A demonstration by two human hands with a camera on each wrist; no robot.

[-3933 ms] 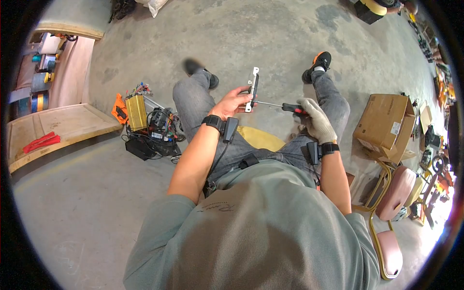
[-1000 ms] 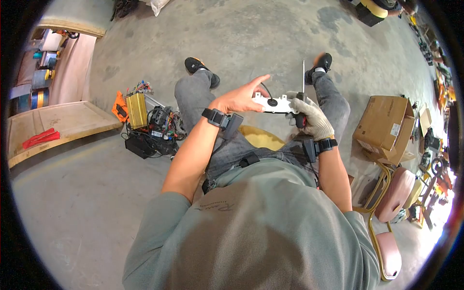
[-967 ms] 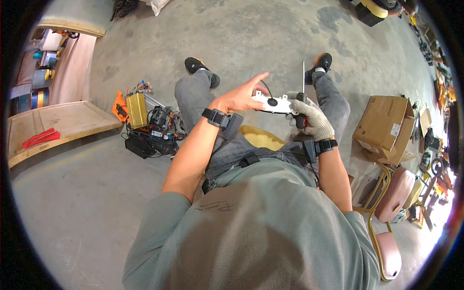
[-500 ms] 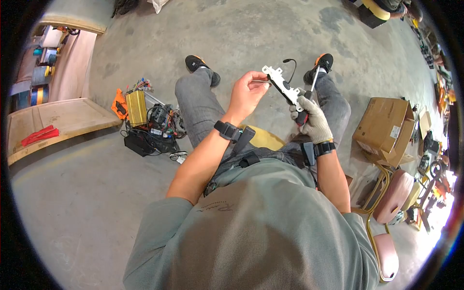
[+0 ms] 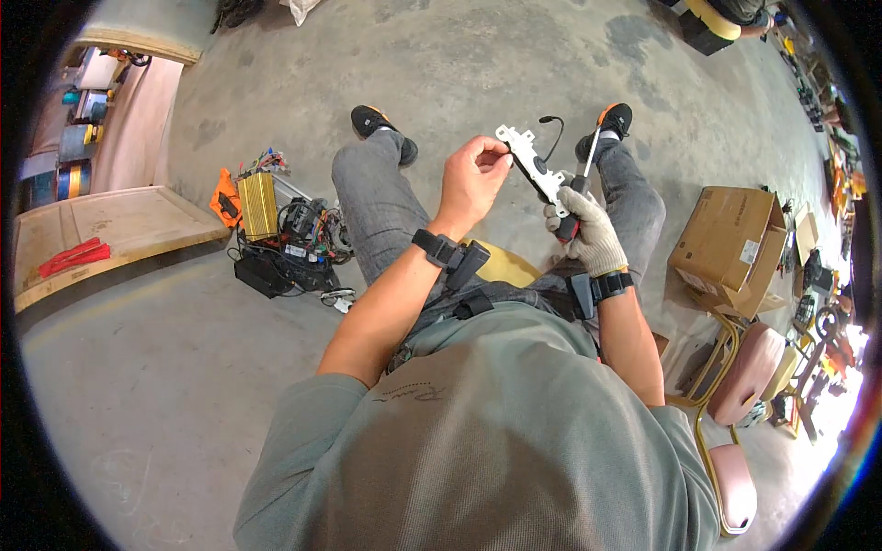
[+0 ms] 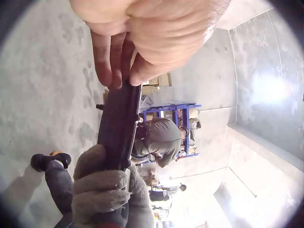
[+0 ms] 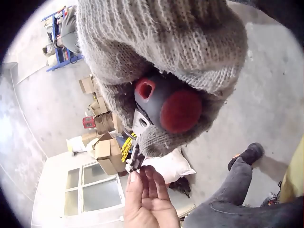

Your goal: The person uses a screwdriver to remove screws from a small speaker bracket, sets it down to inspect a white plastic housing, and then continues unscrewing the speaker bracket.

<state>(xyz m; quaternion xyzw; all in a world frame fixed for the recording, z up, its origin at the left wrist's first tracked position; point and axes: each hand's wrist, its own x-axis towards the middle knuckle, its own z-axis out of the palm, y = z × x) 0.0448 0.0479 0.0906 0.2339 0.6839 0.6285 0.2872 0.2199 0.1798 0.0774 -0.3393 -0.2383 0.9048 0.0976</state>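
Observation:
My gloved right hand point(image 5: 595, 230) grips a screwdriver point(image 5: 569, 226) by its black-and-red handle, the shaft pointing away from me. The same hand holds the lower end of a slim part with a white plastic backing point(image 5: 522, 147), mounting tabs and a black face point(image 6: 116, 126). A short black cable point(image 5: 559, 138) sticks out of its white side. At the part's upper end, my bare left hand point(image 5: 471, 181) pinches its edge between thumb and fingertips. In the right wrist view the screwdriver's butt point(image 7: 180, 110) shows in the glove, hiding most of the part.
Left of my legs lie a gold metal box point(image 5: 258, 206) and a tangle of wired electronics point(image 5: 308, 230). A low wooden board point(image 5: 129, 220) bears red gloves point(image 5: 75, 257). To the right stand an open cardboard box point(image 5: 724, 237) and a chair with pink pads point(image 5: 749, 372).
Earlier the screwdriver's tip was at the part; it now points forward beside it. The part has turned from crosswise to slanted, and my left hand has shifted to its upper end.

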